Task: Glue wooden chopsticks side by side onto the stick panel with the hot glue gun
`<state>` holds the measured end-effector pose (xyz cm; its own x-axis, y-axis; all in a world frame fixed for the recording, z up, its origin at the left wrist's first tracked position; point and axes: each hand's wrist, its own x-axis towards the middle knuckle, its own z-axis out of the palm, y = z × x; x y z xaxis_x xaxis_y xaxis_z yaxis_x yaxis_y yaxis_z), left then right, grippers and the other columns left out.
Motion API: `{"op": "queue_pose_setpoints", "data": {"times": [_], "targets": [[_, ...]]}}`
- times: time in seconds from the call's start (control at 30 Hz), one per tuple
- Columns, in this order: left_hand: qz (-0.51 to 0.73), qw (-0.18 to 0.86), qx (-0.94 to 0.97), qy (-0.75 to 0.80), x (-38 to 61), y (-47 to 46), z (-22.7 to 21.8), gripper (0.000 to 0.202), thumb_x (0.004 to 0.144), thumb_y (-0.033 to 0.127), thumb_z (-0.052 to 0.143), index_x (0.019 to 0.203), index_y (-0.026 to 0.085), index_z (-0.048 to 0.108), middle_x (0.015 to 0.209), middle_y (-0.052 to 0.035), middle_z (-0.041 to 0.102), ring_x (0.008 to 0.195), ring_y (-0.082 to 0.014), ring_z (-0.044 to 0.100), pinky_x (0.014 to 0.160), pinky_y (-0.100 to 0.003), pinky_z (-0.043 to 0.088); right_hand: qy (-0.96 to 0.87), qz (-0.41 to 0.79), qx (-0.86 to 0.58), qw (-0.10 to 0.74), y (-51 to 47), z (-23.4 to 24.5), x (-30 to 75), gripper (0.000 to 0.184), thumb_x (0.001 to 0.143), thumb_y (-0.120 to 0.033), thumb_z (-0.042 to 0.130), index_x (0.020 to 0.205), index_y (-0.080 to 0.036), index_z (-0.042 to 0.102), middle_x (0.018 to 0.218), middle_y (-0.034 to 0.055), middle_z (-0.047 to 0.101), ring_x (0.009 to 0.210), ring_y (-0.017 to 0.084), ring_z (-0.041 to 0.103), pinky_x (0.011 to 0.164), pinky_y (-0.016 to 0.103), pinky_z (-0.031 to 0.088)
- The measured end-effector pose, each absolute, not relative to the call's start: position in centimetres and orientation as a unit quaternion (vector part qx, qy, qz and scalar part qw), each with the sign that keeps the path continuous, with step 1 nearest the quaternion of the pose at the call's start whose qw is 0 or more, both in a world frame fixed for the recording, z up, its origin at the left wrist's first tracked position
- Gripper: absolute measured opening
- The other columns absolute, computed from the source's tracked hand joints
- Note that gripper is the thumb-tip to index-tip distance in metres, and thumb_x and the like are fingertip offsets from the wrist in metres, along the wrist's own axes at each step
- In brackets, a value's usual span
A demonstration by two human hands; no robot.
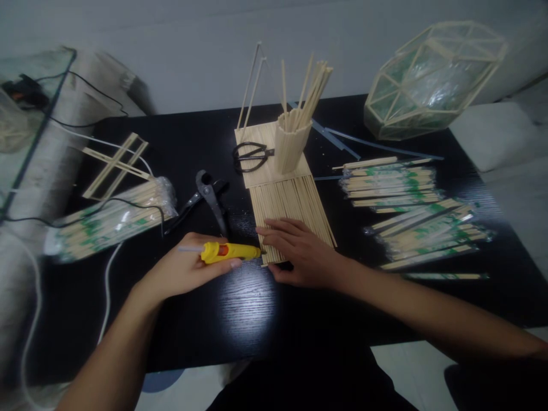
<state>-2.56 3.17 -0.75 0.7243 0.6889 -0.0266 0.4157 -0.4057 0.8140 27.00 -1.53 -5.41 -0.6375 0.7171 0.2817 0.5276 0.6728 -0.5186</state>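
My left hand [188,268] is wrapped round a yellow glue gun [233,251], with a glue stick [190,249] poking from its back end. The nozzle points right and meets the left edge of a row of thin wooden sticks [291,200] laid side by side. On the near end of that row lies my right hand [299,248], fingers stretched out over the sticks. Past the row, a pale wooden panel [261,134] carries a stick-built cup [291,145] full of upright sticks. Black-handled scissors [250,157] rest beside the cup.
Pliers [209,197] lie left of the row, near a bagged bundle of sticks [115,220] and a crossed stick frame [115,165]. Wrapped chopsticks [389,182] are piled at right. A faceted stick-framed container [432,85] stands at the back right. Cables [109,285] cross the left side.
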Motion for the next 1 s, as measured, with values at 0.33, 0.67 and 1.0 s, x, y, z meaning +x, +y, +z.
{"op": "queue_pose_setpoints", "data": {"times": [0.33,0.67,1.0], "targets": [[0.127,0.467,0.817,0.313,-2.4,3.3,-0.4,0.037,0.102,0.035,0.077,0.072,0.020,0.060,0.062,0.0059,0.055,0.049,-0.0083,0.049,0.045,-0.022,0.034,-0.885,0.184,-0.350,0.247,-1.6,-5.4,27.0,0.038,0.100,-0.027,0.066,0.137,-0.018,0.061,0.158,0.0141,0.067,0.155,0.033,0.056,0.128,0.054,0.047],[0.175,0.473,0.780,0.371,-3.0,3.2,-0.9,0.023,0.096,0.032,0.082,0.077,0.022,0.076,0.065,0.0021,0.064,0.053,-0.0127,0.057,0.048,-0.022,0.043,-0.884,0.191,-0.349,0.246,-1.6,-5.6,27.1,0.048,0.103,-0.028,0.064,0.149,-0.018,0.055,0.160,0.0149,0.065,0.157,0.032,0.053,0.130,0.055,0.045],[0.389,0.610,0.533,0.438,-4.1,3.3,0.2,0.031,0.092,0.051,0.087,0.096,0.020,0.085,0.062,-0.0027,0.070,0.053,-0.0177,0.067,0.051,-0.026,0.058,-0.876,0.208,-0.352,0.256,-1.6,-5.7,27.0,0.068,0.102,-0.026,0.066,0.163,-0.017,0.040,0.157,0.0172,0.066,0.159,0.032,0.051,0.130,0.055,0.045]]}}
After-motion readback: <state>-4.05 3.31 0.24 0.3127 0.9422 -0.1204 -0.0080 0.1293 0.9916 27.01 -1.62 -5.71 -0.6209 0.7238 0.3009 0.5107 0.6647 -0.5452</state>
